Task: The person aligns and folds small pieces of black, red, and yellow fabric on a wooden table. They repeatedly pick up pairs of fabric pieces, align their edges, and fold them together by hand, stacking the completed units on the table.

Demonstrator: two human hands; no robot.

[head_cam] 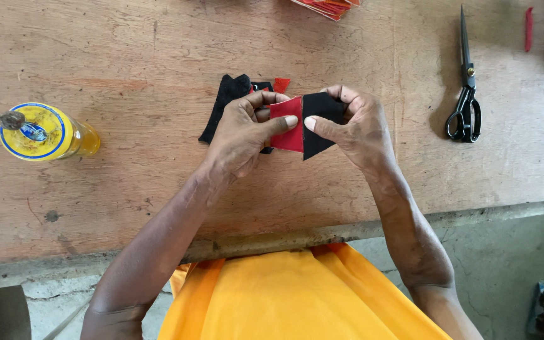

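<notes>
Red fabric piece [286, 123] and black fabric piece [320, 123] sit edge to edge at table centre, pinched by left hand [243, 132] and right hand [354, 126], seemingly aligned but unjoined; more cut pieces [228, 101] wait at 10 o'clock.

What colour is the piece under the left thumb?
Red, seen in the head view.

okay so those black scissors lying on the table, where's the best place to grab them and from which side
Probably by the handle loops. The scissors lie flat and closed on the wooden table, loops toward the person, blades pointing away. Coming from the near edge with the right hand, the closer one, meets the rounded loops first and stays off the narrow tip. That hand now pinches a black fabric piece.
</notes>
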